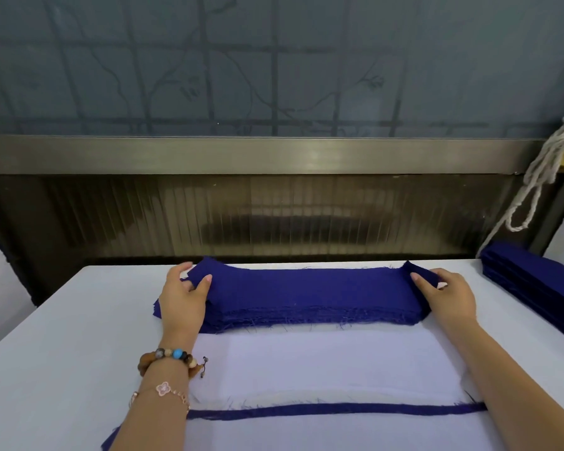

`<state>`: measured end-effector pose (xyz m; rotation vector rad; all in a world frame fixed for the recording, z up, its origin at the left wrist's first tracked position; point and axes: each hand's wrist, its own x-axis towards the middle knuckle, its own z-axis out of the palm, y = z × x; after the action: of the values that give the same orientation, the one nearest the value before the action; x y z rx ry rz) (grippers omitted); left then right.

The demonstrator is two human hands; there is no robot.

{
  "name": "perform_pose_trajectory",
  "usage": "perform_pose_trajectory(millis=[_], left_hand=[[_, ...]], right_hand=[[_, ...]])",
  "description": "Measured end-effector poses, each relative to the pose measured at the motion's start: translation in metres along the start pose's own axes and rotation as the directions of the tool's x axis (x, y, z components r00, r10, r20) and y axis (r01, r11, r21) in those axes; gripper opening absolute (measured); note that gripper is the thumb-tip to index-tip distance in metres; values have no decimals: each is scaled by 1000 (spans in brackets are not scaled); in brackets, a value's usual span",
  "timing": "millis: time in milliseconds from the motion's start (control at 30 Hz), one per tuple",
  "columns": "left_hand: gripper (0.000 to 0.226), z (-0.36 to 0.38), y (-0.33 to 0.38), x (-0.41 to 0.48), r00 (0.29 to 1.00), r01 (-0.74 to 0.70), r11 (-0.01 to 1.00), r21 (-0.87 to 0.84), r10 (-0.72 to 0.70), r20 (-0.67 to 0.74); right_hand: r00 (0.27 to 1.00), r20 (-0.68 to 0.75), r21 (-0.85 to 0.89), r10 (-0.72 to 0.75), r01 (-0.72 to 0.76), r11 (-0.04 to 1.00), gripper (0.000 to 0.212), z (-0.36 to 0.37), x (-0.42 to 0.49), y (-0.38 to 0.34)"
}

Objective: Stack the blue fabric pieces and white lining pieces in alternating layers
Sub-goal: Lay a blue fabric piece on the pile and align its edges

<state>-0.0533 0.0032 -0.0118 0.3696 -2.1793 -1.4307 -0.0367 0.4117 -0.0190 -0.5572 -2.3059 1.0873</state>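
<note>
A pile of long blue fabric pieces (306,294) lies across the middle of the white table (62,320). My left hand (184,292) pinches the left end of the top blue piece, lifting its corner. My right hand (446,292) pinches the right end of the same piece, which is also raised. Nearer to me lies a white lining piece (323,362) on top of a stack, with a blue fabric edge (339,409) showing beneath it.
A second pile of blue pieces (534,278) sits at the table's right edge. A white rope (534,183) hangs at the right by a metal window frame (241,154). A ribbed panel stands right behind the table's far edge.
</note>
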Motion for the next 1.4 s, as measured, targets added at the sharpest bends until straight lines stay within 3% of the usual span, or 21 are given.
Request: perform_pose_trajectory(millis=[100, 200, 500, 700, 1000, 1233, 1400], left_hand=[[54, -1, 2, -2, 998, -50, 999, -12, 50, 37], [33, 0, 0, -1, 988, -124, 992, 34, 121, 92], [23, -3, -2, 1, 996, -79, 997, 3, 78, 43], [21, -18, 17, 5, 995, -94, 994, -52, 94, -18], [27, -57, 19, -42, 988, -154, 984, 86, 151, 40], [32, -100, 11, -85, 993, -42, 999, 24, 39, 112], [34, -127, 3, -116, 985, -73, 995, 74, 60, 163]], right_hand=[[998, 62, 51, 30, -33, 998, 28, 1, -2, -1], [995, 55, 27, 85, -87, 996, 41, 1, -1, 0], [999, -13, 147, -33, 35, 988, 22, -8, -5, -4], [1000, -5, 234, -19, 20, 972, 3, -16, -15, -18], [997, 81, 104, 20, -28, 994, 21, -46, -56, -15], [989, 140, 15, -47, 45, 999, 16, -76, -103, -17], [983, 153, -20, -100, 104, 994, 21, -99, -131, -9]])
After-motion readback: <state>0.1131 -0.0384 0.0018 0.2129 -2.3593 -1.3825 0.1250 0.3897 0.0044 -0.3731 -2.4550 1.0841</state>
